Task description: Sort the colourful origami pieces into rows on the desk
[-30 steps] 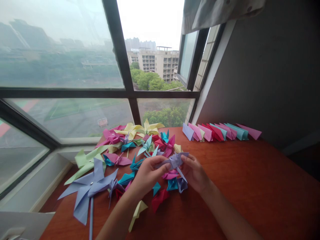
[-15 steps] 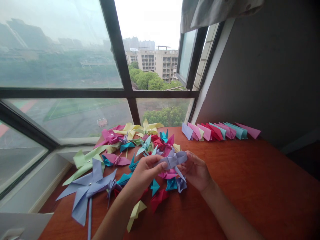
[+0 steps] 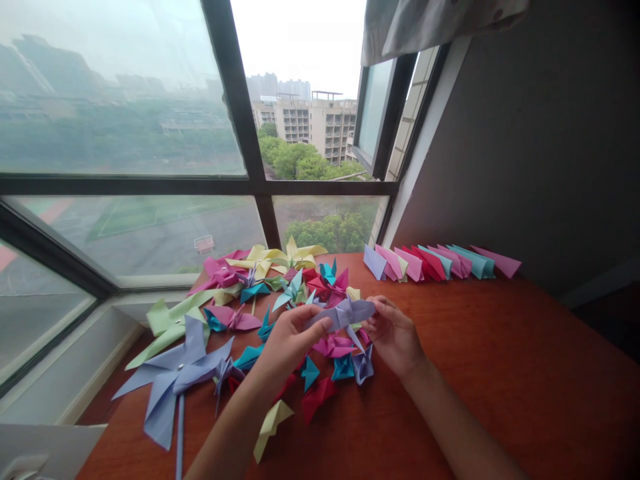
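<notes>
Between my hands is a lavender origami crane [image 3: 346, 313], its two wings spread to the sides and a thin point hanging down. My left hand [image 3: 295, 333] pinches one wing between thumb and fingers. At the other wing's tip, my right hand [image 3: 395, 333] has its thumb and fingertips closed on the paper. Just below lie a lavender folded piece [image 3: 363, 365], a blue folded piece [image 3: 343, 366], a pink one [image 3: 334, 345] and a red one [image 3: 319, 398].
A lavender pinwheel [image 3: 175, 370] on a stick lies at the left, near a pale green pinwheel [image 3: 173, 323]. Yellow pinwheels [image 3: 295, 255] rest by the window. A row of folded paper pieces [image 3: 440, 262] stands at the table's [image 3: 515, 360] back right.
The right-hand wing of the crane has gone from curled to flatter and straighter. My right hand has shifted slightly; my left hand keeps its hold.
</notes>
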Tool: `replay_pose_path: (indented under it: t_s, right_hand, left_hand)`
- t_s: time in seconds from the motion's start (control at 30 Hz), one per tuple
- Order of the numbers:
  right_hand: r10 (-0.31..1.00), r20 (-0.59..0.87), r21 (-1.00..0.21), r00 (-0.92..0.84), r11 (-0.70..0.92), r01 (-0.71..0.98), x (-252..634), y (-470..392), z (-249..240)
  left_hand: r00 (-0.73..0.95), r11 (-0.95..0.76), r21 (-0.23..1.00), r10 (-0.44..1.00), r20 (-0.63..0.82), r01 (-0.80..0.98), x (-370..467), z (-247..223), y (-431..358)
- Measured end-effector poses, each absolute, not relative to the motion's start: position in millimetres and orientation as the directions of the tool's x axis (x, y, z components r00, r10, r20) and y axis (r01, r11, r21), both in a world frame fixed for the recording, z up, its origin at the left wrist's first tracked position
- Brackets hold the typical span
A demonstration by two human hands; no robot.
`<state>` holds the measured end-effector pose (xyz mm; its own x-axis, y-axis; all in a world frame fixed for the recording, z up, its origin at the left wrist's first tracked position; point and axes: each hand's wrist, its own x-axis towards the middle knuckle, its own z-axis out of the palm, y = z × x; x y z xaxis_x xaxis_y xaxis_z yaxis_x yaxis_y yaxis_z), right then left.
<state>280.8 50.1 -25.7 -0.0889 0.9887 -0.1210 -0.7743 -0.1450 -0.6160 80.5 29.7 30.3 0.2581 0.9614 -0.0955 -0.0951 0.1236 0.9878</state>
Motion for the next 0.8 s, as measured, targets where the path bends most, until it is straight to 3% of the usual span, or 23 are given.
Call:
replay_pose_path:
  t_s: [0.37, 0.6, 0.8]
  right_hand:
    - [0.981, -0.167, -0.617, -0.1, -0.183, -0.765, 277.0, 50.4, -24.7]
    - [0.987, -0.138, -0.699, -0.079, -0.153, -0.699, 276.8, 49.8, -24.6]
    - [0.993, -0.06, -0.833, -0.103, -0.107, -0.543, 281.9, 47.7, -20.2]
  left_hand:
    - [0.174, 0.104, 0.991, 0.981, -0.087, -0.089, 81.1, 23.9, 30.2]
    - [0.155, 0.093, 0.992, 0.985, -0.08, -0.08, 79.6, 24.7, 29.7]
    - [0.132, 0.074, 0.995, 0.989, -0.066, -0.059, 77.9, 28.7, 30.5]
